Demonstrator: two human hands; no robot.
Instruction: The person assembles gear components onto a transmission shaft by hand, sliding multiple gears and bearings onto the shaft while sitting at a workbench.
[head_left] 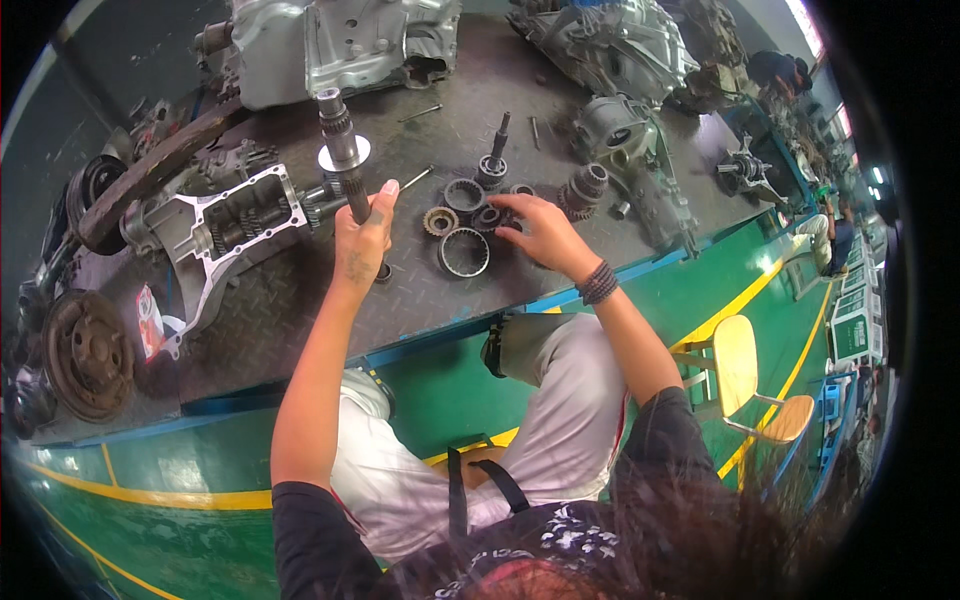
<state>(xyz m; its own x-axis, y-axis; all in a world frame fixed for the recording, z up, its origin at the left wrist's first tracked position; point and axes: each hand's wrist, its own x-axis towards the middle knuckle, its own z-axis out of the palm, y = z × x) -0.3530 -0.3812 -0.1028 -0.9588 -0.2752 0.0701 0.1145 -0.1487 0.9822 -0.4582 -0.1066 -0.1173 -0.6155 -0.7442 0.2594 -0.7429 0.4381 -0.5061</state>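
Gripping the splined metal shaft [341, 150] upright over the bench [400, 315], the left hand [364, 240] wraps its slim lower end, a sensible hold for something probably heavy, rigid and slick; rightward, beside gear rings [464, 274], the right hand [546, 236] curves, its grip unclear.

Splined shaft [341, 145], held pointing near twelve o'clock
It carries a pale disc [360, 154]; at its four o'clock lie a bronze-toned ring [430, 224], a dark gear [482, 224] and a larger grey ring [464, 273].
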